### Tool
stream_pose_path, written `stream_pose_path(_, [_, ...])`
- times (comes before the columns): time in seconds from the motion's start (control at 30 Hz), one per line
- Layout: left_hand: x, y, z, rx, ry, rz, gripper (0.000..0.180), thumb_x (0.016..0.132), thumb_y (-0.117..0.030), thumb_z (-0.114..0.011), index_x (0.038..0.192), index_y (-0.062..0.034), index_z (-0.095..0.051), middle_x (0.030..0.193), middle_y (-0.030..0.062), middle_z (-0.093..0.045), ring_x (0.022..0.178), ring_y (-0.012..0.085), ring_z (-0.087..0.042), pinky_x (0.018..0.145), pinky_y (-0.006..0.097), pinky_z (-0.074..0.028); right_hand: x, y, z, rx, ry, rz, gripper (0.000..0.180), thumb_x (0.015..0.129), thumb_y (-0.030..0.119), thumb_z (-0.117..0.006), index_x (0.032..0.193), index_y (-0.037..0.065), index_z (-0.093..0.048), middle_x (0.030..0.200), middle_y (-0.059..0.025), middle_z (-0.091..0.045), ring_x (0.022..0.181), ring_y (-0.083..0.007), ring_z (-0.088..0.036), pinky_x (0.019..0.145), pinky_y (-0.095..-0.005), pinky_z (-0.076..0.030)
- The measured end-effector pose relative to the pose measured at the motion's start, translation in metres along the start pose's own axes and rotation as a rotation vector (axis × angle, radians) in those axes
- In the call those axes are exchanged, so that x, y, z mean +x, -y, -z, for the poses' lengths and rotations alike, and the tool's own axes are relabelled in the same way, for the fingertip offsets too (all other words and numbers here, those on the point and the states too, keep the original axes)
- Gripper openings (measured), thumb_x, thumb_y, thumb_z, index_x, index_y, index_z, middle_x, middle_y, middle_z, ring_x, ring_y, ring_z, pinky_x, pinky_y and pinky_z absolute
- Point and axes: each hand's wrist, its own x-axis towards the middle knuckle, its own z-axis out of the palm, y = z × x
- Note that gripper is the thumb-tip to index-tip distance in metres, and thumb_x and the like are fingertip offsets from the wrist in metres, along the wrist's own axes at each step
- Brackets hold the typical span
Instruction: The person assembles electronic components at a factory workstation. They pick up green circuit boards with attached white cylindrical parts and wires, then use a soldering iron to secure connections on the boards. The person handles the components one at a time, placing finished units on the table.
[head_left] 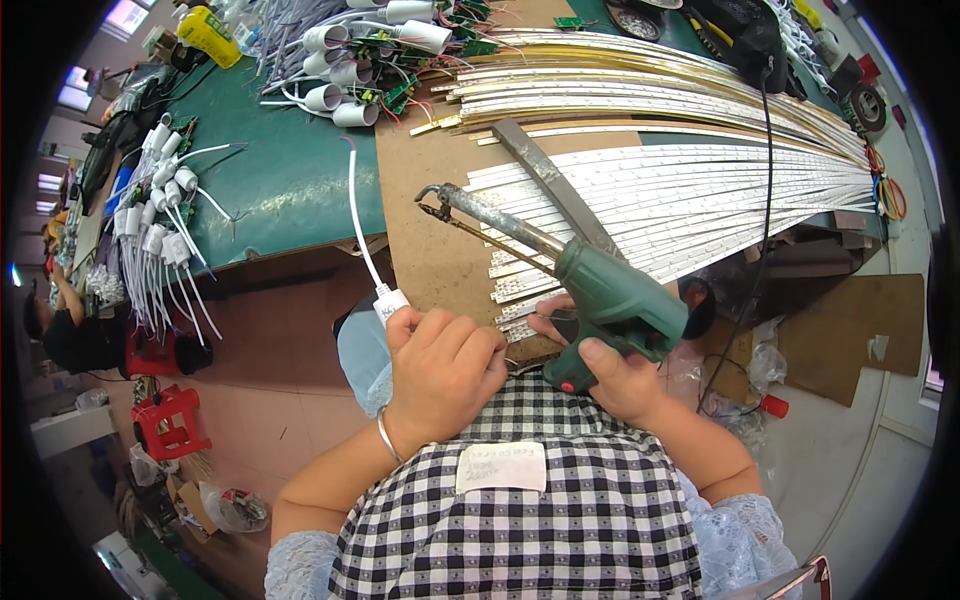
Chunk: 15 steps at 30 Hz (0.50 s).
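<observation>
My left hand [445, 365] is closed in front of my checked apron, with a white plastic end cap [390, 304] pinched at its thumb side. From that cap a white cable [358, 215] rises to thin bare-ended wires. My right hand [622, 382] wraps round the handle of a green soldering gun [620, 295]. Its long metal barrel and dark, hooked tip [432, 203] point up and left over a brown cardboard sheet [425, 240]. Under and behind the gun lie many white LED strips [680, 200], fanned out on the bench.
A grey metal bar [555, 185] lies across the strips. More strips, white tubular caps with wires [325, 97] and green circuit boards fill the far side. Another bundle of capped cables [165, 215] hangs over the green bench's left edge. A black cord [768, 200] crosses the strips on the right.
</observation>
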Motion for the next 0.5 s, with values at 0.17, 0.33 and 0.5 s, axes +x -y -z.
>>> stream_pose_path(0.17, [0.002, -0.002, 0.001, 0.017, 0.024, 0.018, 0.014, 0.065, -0.011, -0.07, 0.073, -0.014, -0.058, 0.068, -0.0018, -0.049, 0.071, 0.017, -0.049, 0.076, 0.036, -0.031, -0.001, 0.0, 0.002, -0.026, -0.008, -0.03, 0.058, 0.087, 0.026, -0.06, 0.132, -0.002, -0.036, 0.124, -0.0169, -0.048, 0.117, -0.0271, -0.05, 0.105, -0.0465, -0.038])
stream_pose_path(0.33, [0.004, 0.0, 0.0, -0.033, -0.021, 0.011, 0.017, 0.062, -0.007, -0.07, 0.072, -0.0127, -0.058, 0.066, -0.0025, -0.051, 0.067, 0.0181, -0.049, 0.071, 0.036, -0.03, -0.02, 0.022, 0.005, 0.059, -0.096, -0.027, 0.061, 0.085, 0.029, -0.064, 0.13, -0.002, -0.038, 0.124, -0.0167, -0.049, 0.098, -0.0252, -0.059, 0.092, -0.0425, -0.046])
stream_pose_path(0.5, [0.001, 0.0, -0.002, -0.057, -0.032, 0.034, 0.016, 0.062, -0.005, -0.07, 0.07, -0.0129, -0.058, 0.066, -0.0028, -0.051, 0.068, 0.0179, -0.049, 0.072, 0.036, -0.03, -0.067, 0.04, 0.038, -0.398, -0.186, -0.054, 0.036, 0.084, 0.025, -0.064, 0.104, -0.005, -0.057, 0.081, -0.0078, -0.064, 0.066, -0.0149, -0.063, 0.065, -0.0293, -0.052])
